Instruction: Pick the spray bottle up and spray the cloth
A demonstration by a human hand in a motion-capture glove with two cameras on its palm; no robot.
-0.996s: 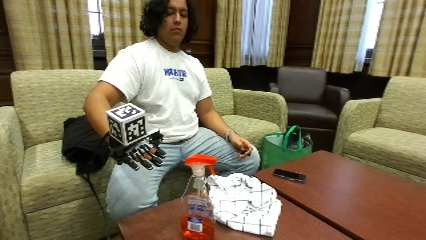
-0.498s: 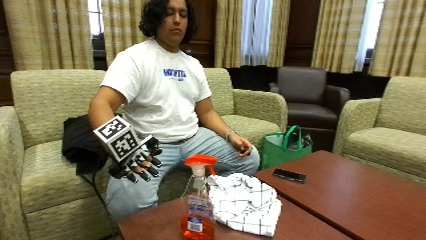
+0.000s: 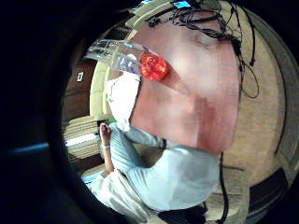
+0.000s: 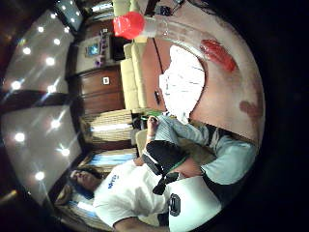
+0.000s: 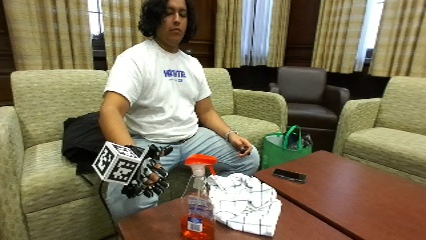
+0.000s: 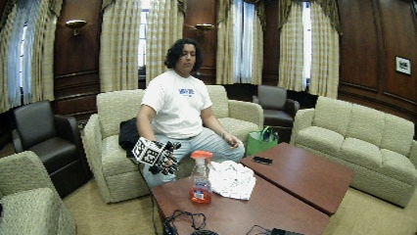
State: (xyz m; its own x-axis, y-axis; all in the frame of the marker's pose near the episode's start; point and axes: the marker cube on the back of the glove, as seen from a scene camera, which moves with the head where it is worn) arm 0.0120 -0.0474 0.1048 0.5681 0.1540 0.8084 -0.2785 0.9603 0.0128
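Gloved right hand (image 5: 150, 172) raised beside the spray bottle (image 5: 198, 210), holding nothing.

The spray bottle stands upright near the corner of the counter (image 5: 346, 195), with an orange trigger head and orange liquid in its base. The checked cloth (image 5: 245, 202) lies crumpled on the counter just beside the bottle. The right hand hangs off the counter's edge, near the bottle but apart from it; its fingers (image 5: 160, 172) are relaxed and spread, gripping nothing. A black phone (image 5: 289, 175) lies farther along the counter. A green bag (image 5: 283, 147) stands on the floor beside the couch (image 5: 46, 165).
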